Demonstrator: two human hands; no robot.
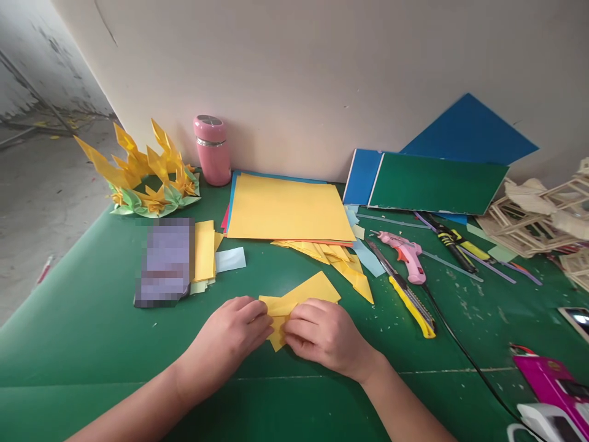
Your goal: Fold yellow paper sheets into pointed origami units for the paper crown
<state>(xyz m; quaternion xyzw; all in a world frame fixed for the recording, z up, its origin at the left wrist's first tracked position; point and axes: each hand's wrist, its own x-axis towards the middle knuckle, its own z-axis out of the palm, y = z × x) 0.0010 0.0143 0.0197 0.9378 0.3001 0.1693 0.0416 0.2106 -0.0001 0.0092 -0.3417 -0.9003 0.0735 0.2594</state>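
Note:
Between my two hands is a piece of yellow paper (280, 306), partly folded over along its upper side. My left hand (237, 328) grips its left end with the fingers curled together. On the other end, my right hand (319, 334) pinches the paper, hiding part of it. Another yellow sheet (315, 287) lies just behind and angles up to the right; whether it joins the held paper I cannot tell. Several folded yellow paper pieces (352, 276) lie beyond my right hand. A stack of narrow yellow paper strips (205, 252) is beyond my left hand.
Large coloured sheets (289, 205) lie at the back, near a pink bottle (214, 153) and a paper crown (154, 178). A phone (165, 261) is on the left. To the right are a yellow utility knife (409, 304), a pink glue gun (407, 255) with its cord, and a wooden stick model (534, 215).

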